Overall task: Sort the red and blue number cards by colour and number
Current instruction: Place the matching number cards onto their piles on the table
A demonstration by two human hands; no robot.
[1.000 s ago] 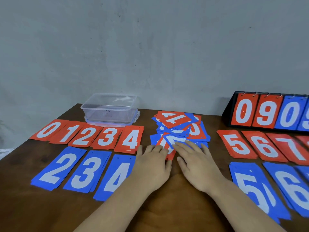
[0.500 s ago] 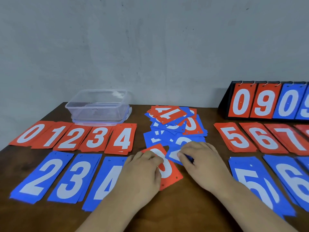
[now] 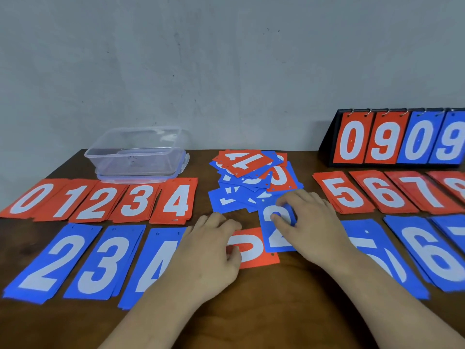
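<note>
Entry: sorting, mid-job. L hand (image 3: 211, 250) grips red card (image 3: 251, 255) at its left edge (digit half hidden). R hand (image 3: 310, 229) pinches blue 2 card (image 3: 275, 238), which overlaps the red one just below the mixed pile (image 3: 249, 181). Risk, I reckon: overlapping cards drag each other, and the red no. gets misread & misfiled.

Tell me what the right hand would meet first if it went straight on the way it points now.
The right hand, holding the blue 2 card, points forward-left; it would probably meet the unsorted pile first, though depth is unclear.
</note>
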